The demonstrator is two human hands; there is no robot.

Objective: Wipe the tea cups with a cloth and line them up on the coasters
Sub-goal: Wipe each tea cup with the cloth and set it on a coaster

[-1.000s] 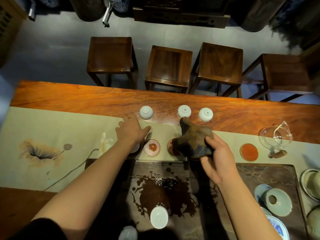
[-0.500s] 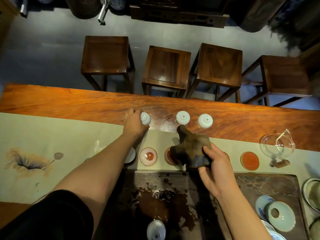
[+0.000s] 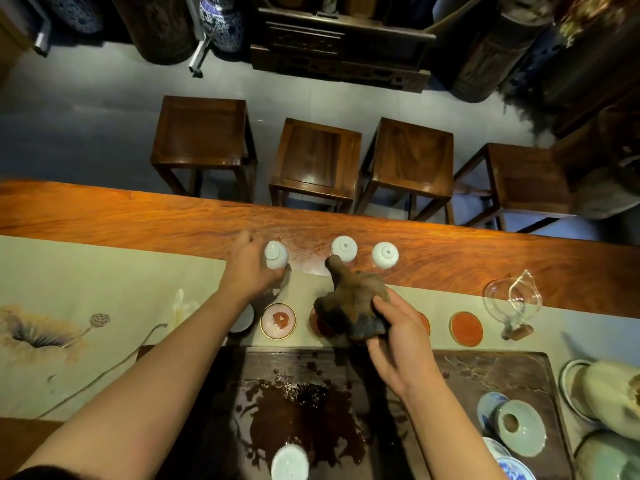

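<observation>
Left hand [image 3: 251, 271] has gone from touching to gripping the upturned cup [image 3: 276, 255], 11 o'clock of the coasters [image 3: 278, 321]; right hand [image 3: 398, 336] clutches brown cloth [image 3: 349, 303].

Left hand [image 3: 250, 268] grips one inverted white tea cup [image 3: 276, 255]; two more cups [image 3: 344, 248] stand upside down on the wooden table [image 3: 138, 216]. Right hand [image 3: 398, 332] holds a brown cloth [image 3: 349, 303] above the coasters [image 3: 465, 326].

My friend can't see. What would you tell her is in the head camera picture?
A person's left hand grips an upside-down white tea cup at the far side of a wooden tea table, while the right hand holds a bunched brown cloth. Two more upturned cups wait beside it, with round coasters nearer the person.
</observation>
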